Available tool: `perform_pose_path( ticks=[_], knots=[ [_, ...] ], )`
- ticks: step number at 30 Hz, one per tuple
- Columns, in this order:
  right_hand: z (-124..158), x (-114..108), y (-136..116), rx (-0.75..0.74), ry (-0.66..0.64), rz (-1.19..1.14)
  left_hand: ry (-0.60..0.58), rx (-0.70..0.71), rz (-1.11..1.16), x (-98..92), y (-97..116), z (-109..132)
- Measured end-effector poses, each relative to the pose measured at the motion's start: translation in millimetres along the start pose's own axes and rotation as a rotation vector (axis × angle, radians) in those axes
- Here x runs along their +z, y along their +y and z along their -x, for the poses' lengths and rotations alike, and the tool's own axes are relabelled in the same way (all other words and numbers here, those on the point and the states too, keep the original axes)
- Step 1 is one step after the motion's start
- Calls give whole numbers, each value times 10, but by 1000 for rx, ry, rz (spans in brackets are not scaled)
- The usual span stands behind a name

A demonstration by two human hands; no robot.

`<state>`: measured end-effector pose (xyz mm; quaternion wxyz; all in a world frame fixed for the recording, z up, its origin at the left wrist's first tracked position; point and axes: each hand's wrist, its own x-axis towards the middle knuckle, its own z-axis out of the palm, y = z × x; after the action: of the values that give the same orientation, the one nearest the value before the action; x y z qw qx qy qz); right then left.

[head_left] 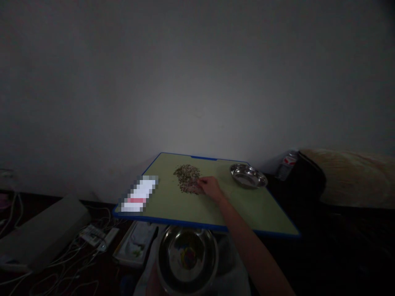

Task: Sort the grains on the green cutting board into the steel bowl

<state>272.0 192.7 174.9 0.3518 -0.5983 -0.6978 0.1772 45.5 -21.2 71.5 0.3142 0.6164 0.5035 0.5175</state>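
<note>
My right hand (210,187) reaches over the pale green table (247,211) to the right side of a loose pile of small brown and light bits (187,174), like seeds or grains. Its thumb and fingertips are pinched together at the pile; whatever is between them is too small to make out. Below the table's front edge is a large shiny metal bowl (166,269) with a small coloured patch in its middle. Dimly visible at the bowl's left side, my left hand (153,283) holds it, the fingers mostly hidden.
A shallow metal dish (248,176) stands at the table's right back. A blurred-out bright phone-like panel (138,196) lies at the left. Cables, a power strip (108,239) and a white tray (131,257) are on the floor. A plastic bottle (286,164) stands beyond the table, by the wall.
</note>
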Motion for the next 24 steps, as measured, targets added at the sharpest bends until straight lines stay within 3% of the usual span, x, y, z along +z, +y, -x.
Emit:
perform_pose_path(
  ticks=[11,24],
  knots=[
    [2,23,32,7,54,4,-23,20,12,18,40,-32],
    [20,-50,-49,-20,-61,-1,-6,6,22,54,-97,-75]
  ],
)
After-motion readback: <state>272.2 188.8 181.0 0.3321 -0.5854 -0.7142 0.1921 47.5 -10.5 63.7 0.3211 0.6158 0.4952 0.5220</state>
